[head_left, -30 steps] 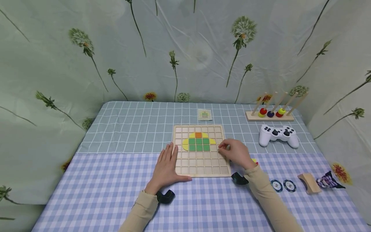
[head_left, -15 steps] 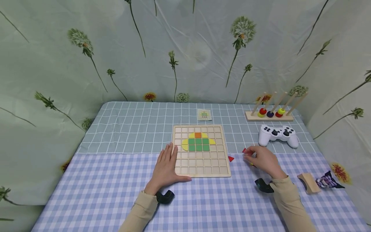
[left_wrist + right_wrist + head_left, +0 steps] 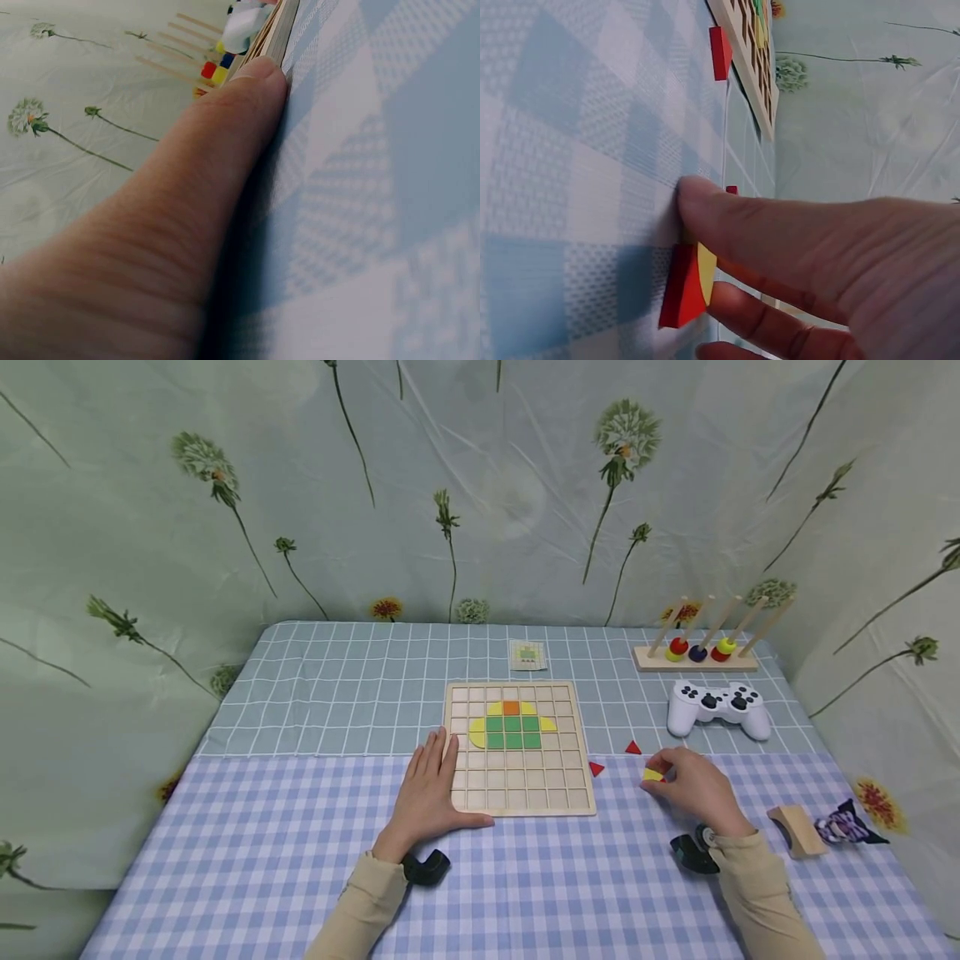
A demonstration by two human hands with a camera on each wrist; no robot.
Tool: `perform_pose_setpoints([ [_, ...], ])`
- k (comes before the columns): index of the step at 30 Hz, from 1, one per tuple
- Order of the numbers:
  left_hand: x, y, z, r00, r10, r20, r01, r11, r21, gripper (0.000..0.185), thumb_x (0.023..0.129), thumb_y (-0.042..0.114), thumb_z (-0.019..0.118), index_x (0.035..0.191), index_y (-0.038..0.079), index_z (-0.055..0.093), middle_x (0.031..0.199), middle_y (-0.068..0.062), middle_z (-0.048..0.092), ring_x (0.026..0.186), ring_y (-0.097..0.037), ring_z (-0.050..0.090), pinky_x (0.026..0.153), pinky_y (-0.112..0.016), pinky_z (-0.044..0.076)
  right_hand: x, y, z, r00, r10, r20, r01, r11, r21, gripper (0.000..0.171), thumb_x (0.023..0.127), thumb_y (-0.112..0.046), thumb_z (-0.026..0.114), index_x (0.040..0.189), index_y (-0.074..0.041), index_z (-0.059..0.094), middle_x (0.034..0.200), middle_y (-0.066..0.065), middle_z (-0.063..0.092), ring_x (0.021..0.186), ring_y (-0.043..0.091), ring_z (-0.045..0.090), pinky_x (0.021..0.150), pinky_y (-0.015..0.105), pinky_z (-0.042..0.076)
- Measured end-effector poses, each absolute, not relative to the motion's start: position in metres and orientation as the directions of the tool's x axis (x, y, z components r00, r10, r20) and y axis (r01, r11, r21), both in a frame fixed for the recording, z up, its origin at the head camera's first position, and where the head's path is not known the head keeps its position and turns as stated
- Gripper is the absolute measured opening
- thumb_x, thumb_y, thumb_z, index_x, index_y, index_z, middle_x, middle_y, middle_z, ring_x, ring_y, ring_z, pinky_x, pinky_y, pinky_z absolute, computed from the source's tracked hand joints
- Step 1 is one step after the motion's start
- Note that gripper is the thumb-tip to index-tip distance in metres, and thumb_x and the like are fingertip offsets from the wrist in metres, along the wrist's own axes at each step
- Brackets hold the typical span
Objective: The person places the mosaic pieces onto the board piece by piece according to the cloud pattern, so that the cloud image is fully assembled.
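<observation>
Head view: table under checked cloth (image 3: 247, 852), floral backdrop behind; wooden grid board (image 3: 517, 747) at centre with green, yellow and orange tiles set in upper rows; left hand (image 3: 429, 793) flat, fingers straight, resting against board's left edge; right hand (image 3: 697, 789) right of board, fingertips pinching yellow piece (image 3: 652, 774); two red triangles (image 3: 597, 768) on cloth between board and hand; white game controller (image 3: 718, 708), ring-and-peg stand (image 3: 697, 652), small card (image 3: 527, 656) farther back

Left wrist view: thumb lying along board edge (image 3: 277, 37), nothing held

Right wrist view: fingers (image 3: 780, 225) closed on yellow piece (image 3: 706, 271), red piece (image 3: 681, 289) touching it, red triangle (image 3: 720, 51) beside board
</observation>
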State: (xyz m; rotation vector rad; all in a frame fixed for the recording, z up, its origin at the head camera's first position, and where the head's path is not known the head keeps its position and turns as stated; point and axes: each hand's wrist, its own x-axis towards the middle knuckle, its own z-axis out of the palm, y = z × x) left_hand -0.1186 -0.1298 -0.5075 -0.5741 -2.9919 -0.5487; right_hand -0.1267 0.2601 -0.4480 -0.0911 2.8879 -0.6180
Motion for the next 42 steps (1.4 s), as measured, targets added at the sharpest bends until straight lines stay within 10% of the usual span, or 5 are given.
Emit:
perform_pose_setpoints([
  [42, -0.118, -0.129, -0.507, -0.932, 0.347, 0.102, 0.361, 0.870, 0.337, 0.132, 0.060, 0.081, 0.063, 0.151, 0.001, 0.011, 0.156, -0.018, 0.004, 0.143, -0.029, -0.001, 0.114, -0.043, 0.003, -0.177, 0.156, -0.465, -0.980, -0.165, 0.112, -0.195, 0.665, -0.721, 0.009, 0.081, -0.014, 0.076, 0.085, -0.007, 0.075, 0.068, -0.004, 0.062, 0.057, 0.015, 0.047, 0.051, 0.029, 0.038],
])
